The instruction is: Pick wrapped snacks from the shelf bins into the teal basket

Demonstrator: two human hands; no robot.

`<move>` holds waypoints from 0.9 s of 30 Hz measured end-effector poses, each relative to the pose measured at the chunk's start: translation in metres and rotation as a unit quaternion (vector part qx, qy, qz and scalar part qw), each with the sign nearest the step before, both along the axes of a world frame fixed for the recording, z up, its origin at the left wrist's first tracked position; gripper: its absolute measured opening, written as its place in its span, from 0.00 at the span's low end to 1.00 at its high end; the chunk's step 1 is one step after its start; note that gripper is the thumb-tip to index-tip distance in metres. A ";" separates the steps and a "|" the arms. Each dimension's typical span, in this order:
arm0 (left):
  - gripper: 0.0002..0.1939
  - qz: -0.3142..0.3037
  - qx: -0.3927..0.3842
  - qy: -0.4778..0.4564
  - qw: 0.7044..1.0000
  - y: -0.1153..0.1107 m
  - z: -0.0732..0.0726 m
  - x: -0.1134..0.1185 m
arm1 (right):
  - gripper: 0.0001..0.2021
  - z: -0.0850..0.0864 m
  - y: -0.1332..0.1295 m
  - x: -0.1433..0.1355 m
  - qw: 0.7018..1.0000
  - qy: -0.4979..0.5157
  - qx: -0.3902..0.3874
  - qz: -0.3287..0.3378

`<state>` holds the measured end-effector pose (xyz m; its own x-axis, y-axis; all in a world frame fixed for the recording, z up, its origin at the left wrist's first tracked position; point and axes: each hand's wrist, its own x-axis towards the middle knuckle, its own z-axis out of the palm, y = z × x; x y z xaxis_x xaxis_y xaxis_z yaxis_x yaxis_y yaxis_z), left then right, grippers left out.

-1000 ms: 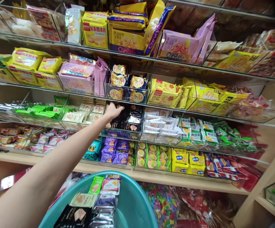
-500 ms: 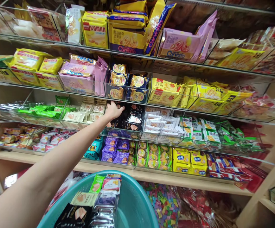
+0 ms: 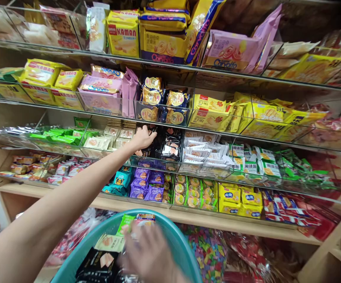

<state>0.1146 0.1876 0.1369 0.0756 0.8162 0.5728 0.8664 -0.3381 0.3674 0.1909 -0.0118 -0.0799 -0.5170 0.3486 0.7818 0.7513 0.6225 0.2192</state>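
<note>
My left hand [image 3: 144, 139] reaches into a compartment of the third shelf from the top. Its fingers are curled down among black snack packets [image 3: 170, 149]; their tips are hidden. Cream-coloured packets [image 3: 126, 134] lie just left of it. My right hand [image 3: 148, 251] hovers low in front, over a teal plastic basket [image 3: 185, 243], smeared by motion, so its fingers are unclear. Inside the basket lie a black packet [image 3: 98, 263], a cream packet [image 3: 110, 243] and a green packet [image 3: 125, 223], with others partly covered by the right hand.
Clear dividers and front panels split the shelves into compartments. White packets [image 3: 201, 151] fill the one to the right. Purple packets [image 3: 141, 182] and yellow packets [image 3: 229, 198] sit on the shelf below. Large yellow biscuit packs [image 3: 164, 45] stand on top. Colourful bags [image 3: 206, 247] lie under the bottom ledge.
My right hand has come into view from below, over the basket. The left hand stays at the black packets. The whole view has shifted slightly.
</note>
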 end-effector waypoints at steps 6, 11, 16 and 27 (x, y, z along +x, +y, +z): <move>0.19 -0.054 0.045 0.039 0.997 -0.011 -0.002 -0.012 | 0.15 0.113 0.100 0.054 0.970 0.023 0.212 -0.120; 0.18 -0.066 0.079 0.075 0.992 -0.025 -0.003 -0.034 | 0.18 0.165 0.116 0.065 0.979 -0.055 0.087 -0.174; 0.16 -0.057 0.114 0.127 0.984 -0.028 -0.006 -0.034 | 0.18 0.194 0.140 0.055 0.972 -0.116 -0.041 -0.202; 0.19 -0.054 0.172 0.191 0.965 -0.008 -0.016 -0.031 | 0.26 0.201 0.164 0.051 0.966 -0.146 -0.151 -0.152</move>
<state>0.0839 0.1794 0.1214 0.4085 0.5590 0.7216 0.8697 -0.4784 -0.1218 0.2421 0.1524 0.1215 -0.5373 0.7089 0.4569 0.8434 0.4511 0.2918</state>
